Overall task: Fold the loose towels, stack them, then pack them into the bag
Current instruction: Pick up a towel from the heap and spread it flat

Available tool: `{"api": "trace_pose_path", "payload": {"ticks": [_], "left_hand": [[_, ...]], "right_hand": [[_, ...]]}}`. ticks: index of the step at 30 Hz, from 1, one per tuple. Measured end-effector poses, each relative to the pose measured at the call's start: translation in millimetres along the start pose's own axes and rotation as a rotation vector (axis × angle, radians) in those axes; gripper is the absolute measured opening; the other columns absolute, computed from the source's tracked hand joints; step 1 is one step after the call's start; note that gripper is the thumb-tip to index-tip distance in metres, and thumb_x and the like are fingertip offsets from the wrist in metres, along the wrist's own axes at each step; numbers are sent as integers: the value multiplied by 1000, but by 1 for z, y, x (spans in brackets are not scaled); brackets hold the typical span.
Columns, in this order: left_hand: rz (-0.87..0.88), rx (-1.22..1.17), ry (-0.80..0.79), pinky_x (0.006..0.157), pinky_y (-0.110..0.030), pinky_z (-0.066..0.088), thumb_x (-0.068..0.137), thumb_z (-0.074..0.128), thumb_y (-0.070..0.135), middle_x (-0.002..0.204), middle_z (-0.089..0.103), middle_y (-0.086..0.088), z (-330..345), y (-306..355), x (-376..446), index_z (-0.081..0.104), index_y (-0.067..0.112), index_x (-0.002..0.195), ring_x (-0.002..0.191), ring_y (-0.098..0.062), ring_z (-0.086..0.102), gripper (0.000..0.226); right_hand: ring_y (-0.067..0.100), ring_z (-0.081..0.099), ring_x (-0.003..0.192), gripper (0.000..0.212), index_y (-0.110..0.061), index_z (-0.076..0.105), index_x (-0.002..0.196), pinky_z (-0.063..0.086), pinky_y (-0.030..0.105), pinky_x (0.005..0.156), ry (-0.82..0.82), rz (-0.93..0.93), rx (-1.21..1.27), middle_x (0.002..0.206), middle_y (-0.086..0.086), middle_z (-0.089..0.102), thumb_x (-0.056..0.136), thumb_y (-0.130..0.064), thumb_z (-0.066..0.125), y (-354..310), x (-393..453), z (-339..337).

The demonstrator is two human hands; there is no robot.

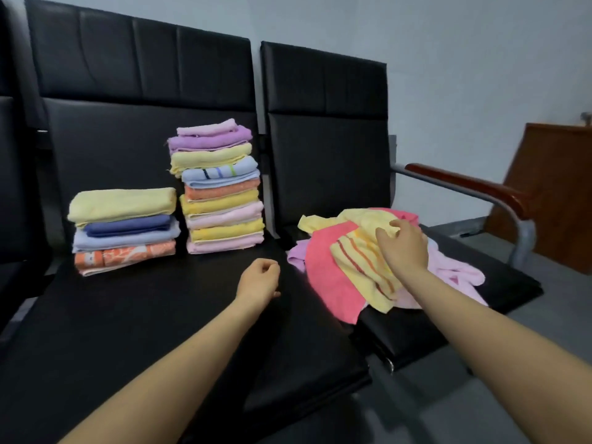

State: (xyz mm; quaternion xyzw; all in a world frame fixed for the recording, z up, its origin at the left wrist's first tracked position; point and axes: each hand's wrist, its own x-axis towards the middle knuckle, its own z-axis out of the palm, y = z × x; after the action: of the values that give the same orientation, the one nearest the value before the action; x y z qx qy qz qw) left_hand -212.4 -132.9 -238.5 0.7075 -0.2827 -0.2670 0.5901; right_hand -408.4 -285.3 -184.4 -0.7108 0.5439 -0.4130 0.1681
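Loose towels lie in a heap on the right black seat: a yellow striped towel [362,264] on top, a coral pink one [326,277] under it, a pale pink one [455,274] at the right. My right hand [404,248] reaches onto the yellow striped towel with its fingers spread over the cloth. My left hand [260,278] hovers over the left seat with loosely curled fingers, holding nothing. Two stacks of folded towels stand on the left seat: a tall stack [221,187] and a shorter, wider stack [125,229]. No bag is in view.
The black seats [144,315] have tall backrests behind the stacks. A metal armrest with a wooden top [474,184] borders the right seat. A brown wooden cabinet [557,193] stands at the far right on the grey floor.
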Motion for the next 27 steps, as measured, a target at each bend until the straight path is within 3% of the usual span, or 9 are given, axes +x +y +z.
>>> {"api": "trace_pose_path", "payload": {"ticks": [4, 7, 10, 13, 16, 18, 20, 23, 27], "left_hand": [[42, 15, -119, 71, -34, 55, 97, 50, 26, 98, 61, -7, 64, -5, 16, 55, 12, 121, 74, -17, 59, 28], [189, 383, -67, 80, -31, 46, 95, 50, 47, 103, 61, 5, 87, -15, 28, 54, 21, 127, 91, -19, 61, 41], [295, 564, -62, 73, -29, 39, 92, 48, 59, 104, 60, 10, 106, -13, 37, 55, 26, 123, 93, -14, 59, 46], [319, 571, -84, 70, -28, 40, 93, 48, 55, 101, 60, 11, 114, -11, 42, 58, 26, 118, 89, -12, 57, 40], [295, 514, -119, 75, -28, 41, 97, 48, 44, 107, 64, 8, 110, -8, 40, 62, 25, 119, 97, -12, 58, 32], [243, 455, -172, 77, -26, 37, 100, 45, 35, 99, 61, 7, 106, -1, 36, 64, 23, 114, 93, -13, 53, 27], [197, 393, -187, 79, -26, 38, 101, 42, 30, 91, 60, 4, 99, 9, 30, 65, 22, 100, 94, -19, 55, 24], [185, 198, -141, 86, -36, 47, 100, 43, 22, 93, 63, -8, 75, 33, 16, 65, 14, 95, 92, -30, 60, 24], [131, -122, -89, 66, -31, 46, 101, 39, 19, 92, 58, -5, 15, 87, -19, 63, 14, 98, 76, -16, 53, 24]], "right_hand": [[36, 33, 136, 70, -17, 36, 146, 32, 46, 111, -107, 168, -66, 147, 15, 38, 89, -55, 53, 23, 54, 13], [35, 35, 136, 66, -18, 38, 146, 26, 47, 115, -247, 126, -185, 148, 12, 40, 94, -59, 44, 41, 66, 39], [31, 47, 123, 50, -17, 52, 134, 35, 43, 105, -205, 18, -212, 134, 8, 53, 99, -51, 38, 50, 74, 52], [21, 52, 109, 45, -15, 53, 130, 38, 31, 90, -197, 161, 107, 119, -2, 56, 99, -44, 40, 39, 89, 34], [24, 61, 104, 44, -16, 57, 121, 49, 38, 95, -109, 345, 568, 118, 3, 64, 88, -45, 49, 15, 104, -4], [20, 65, 86, 24, -16, 61, 99, 55, 32, 81, -88, 374, 840, 97, 3, 68, 86, -36, 58, -8, 108, -28], [15, 61, 70, 11, -16, 57, 85, 51, 25, 65, -109, 342, 1076, 80, -1, 61, 89, -26, 58, -41, 103, -53], [15, 63, 73, 12, -14, 60, 86, 52, 28, 68, -168, 224, 1147, 78, 0, 64, 90, -25, 59, -102, 87, -89], [24, 68, 98, 39, -18, 69, 103, 53, 40, 93, -302, 66, 1076, 102, 3, 71, 79, -48, 64, -181, 56, -123]]}}
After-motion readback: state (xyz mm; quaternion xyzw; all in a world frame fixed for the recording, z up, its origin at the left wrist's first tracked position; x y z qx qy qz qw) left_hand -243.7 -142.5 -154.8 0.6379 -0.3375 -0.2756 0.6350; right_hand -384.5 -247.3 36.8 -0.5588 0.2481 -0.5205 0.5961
